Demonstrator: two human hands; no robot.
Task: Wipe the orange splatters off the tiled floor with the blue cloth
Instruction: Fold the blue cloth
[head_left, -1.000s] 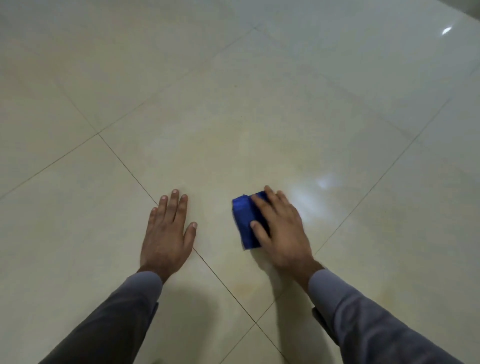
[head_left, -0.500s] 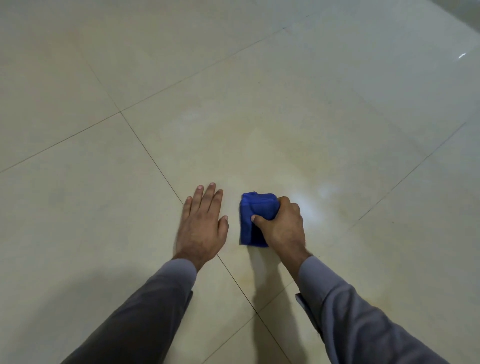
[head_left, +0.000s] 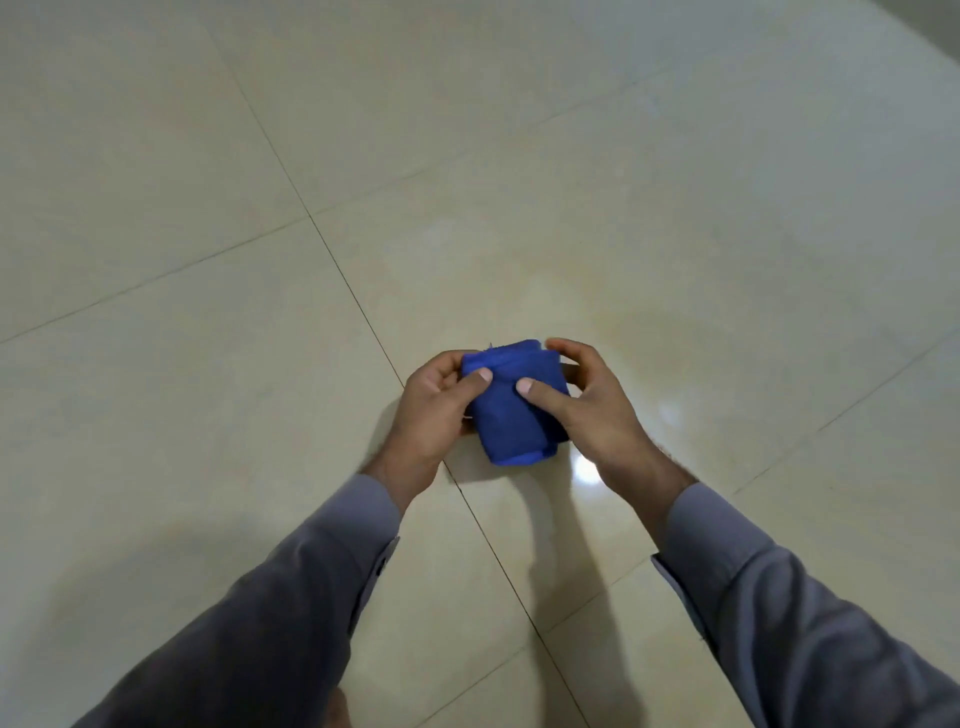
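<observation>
A folded blue cloth (head_left: 511, 410) is held up off the floor between both hands. My left hand (head_left: 434, 415) grips its left side, thumb on top. On the cloth's right side sits my right hand (head_left: 597, 415), thumb pressed on the upper face and fingers curled behind. The cream tiled floor (head_left: 597, 249) below shows only faint yellowish smears beyond the hands; no distinct orange splatter stands out.
Dark grout lines (head_left: 332, 260) cross the glossy floor, one running diagonally under my left hand. A bright light reflection (head_left: 584, 470) lies just below the cloth. My grey sleeves fill the lower corners.
My right hand gathered the cloth and lifted it off the floor. My left hand left the tile and took hold of the cloth's left side. The view tilted nearer.
</observation>
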